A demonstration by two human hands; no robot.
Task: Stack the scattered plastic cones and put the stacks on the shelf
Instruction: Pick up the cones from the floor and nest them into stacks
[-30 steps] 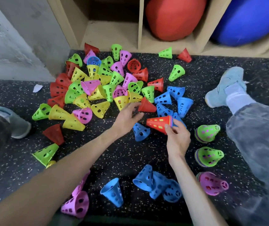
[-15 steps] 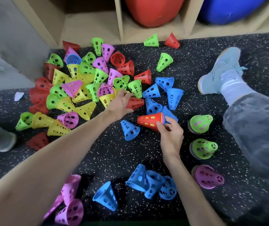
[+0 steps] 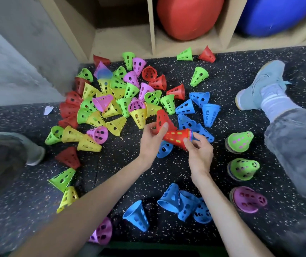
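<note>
A: What are the hands holding?
B: The left hand (image 3: 151,140) pinches a single red cone (image 3: 162,118) between thumb and fingers, lifted off the floor (image 3: 167,171), its wide end tipped away from the person. The right hand (image 3: 199,151) grips a stack (image 3: 179,137), red outside with coloured rims showing at its wide end, lying sideways with its narrow end toward the left hand.

A: Do the two touch?
B: They sit just beside each other; I cannot tell whether the plastic meets.

A: Where are the rest of the cones?
B: The pile (image 3: 115,101) of green, yellow, pink and red ones covers the floor toward its far left, up against the shelf (image 3: 122,41). Loose blue cones (image 3: 198,108) lie just beyond the hands, and more blue ones (image 3: 183,204) lie near the floor's near edge, between the forearms.

A: Any finished stacks?
B: Three stand on the floor to the right: two green stacks (image 3: 240,140) and, nearest the person, a pink stack (image 3: 248,200).

A: And the shelf?
B: Its left compartment holds no cones; a red ball (image 3: 187,15) and a blue ball (image 3: 278,13) fill the next two.
</note>
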